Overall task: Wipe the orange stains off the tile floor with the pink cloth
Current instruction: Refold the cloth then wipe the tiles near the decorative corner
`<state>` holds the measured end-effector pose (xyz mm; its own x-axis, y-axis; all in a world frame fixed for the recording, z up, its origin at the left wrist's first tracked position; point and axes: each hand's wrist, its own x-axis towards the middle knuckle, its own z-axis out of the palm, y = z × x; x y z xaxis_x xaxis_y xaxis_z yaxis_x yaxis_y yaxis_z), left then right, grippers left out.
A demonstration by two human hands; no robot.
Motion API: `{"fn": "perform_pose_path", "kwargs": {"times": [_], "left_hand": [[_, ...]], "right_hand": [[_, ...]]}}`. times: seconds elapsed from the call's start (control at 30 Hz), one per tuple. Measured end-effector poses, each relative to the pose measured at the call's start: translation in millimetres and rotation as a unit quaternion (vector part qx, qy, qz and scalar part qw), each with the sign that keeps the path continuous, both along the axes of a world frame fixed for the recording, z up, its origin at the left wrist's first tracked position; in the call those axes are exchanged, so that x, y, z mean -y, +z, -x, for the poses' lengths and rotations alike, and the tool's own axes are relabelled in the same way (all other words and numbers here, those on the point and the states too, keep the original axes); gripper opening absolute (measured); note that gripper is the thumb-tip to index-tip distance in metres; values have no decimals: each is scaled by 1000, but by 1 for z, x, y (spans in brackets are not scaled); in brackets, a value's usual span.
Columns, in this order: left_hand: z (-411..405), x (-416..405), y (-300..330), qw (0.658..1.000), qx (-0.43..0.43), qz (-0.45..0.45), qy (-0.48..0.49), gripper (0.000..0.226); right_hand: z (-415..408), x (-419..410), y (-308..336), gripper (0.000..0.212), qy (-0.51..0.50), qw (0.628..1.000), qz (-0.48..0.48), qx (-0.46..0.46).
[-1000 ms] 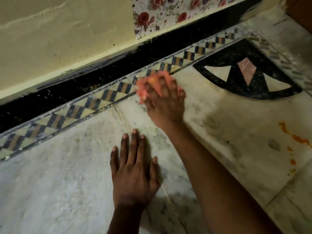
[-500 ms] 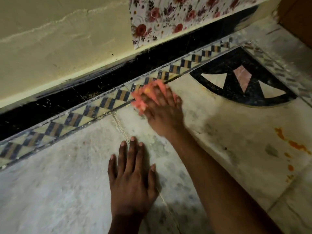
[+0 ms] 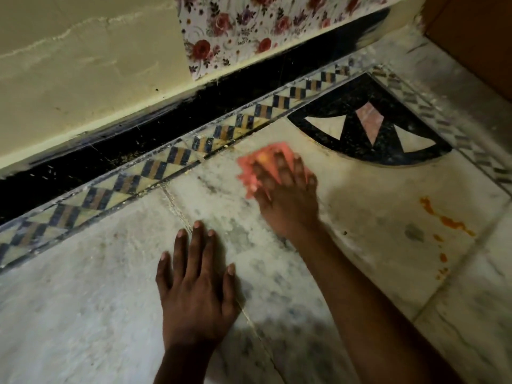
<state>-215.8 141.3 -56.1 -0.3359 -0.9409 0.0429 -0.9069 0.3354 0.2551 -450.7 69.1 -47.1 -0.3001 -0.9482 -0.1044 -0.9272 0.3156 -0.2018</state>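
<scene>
Pink cloth (image 3: 250, 169), bunched and soft, sits pressed on the tile floor (image 3: 83, 314) under the right hand (image 3: 286, 202), fingers curled over it, gripping it flat to the stone; blurred, so mid-stroke by the look. A yellow-orange smear shows on the cloth top, so risk is it re-smears pigment onto pale marble instead of lifting it. Orange stains (image 3: 446, 220) lie well apart to the right, a ragged streak plus small drips below, untouched; likely to get missed or dragged wider if the cloth isn't refolded. Left hand (image 3: 195, 286) is spread flat on the floor, holding nothing, bracing; could slip if the tile is wet. Floor is grey-veined, mottled marble with grout lines. Patterned border (image 3: 155, 173) of dark and tan diamonds has gritty crumbs along its edge. Beyond it a black skirting strip (image 3: 110, 151).
</scene>
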Motion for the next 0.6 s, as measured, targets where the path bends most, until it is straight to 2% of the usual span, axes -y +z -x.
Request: {"fn": "perform_pose_path", "kwargs": {"times": [0.07, 0.13, 0.23, 0.3, 0.37, 0.47, 0.53, 0.6], "left_hand": [[0, 1, 0, 1000, -1, 0, 0, 72], [2, 0, 0, 1000, -1, 2, 3, 71], [2, 0, -1, 1000, -1, 5, -1, 71], [4, 0, -1, 1000, -2, 5, -2, 71], [4, -2, 0, 1000, -3, 2, 9, 70], [3, -1, 1, 1000, 3, -1, 5, 71], [1, 0, 1, 1000, 9, -2, 6, 72], [2, 0, 0, 1000, 15, -1, 2, 72]], "right_hand": [[-13, -70, -2, 57, 82, 997, 2, 1], [21, -109, 3, 55, 81, 996, 10, -27], [104, -92, 9, 49, -97, 994, 21, -53], [135, -54, 12, 55, -245, 969, 21, -21], [125, -14, 7, 58, -288, 957, 8, -3], [47, -10, 1, 59, -140, 990, 11, 12], [-14, -57, 2, 59, -17, 1000, 16, 13], [-34, -120, 4, 55, 53, 998, 12, 11]]}}
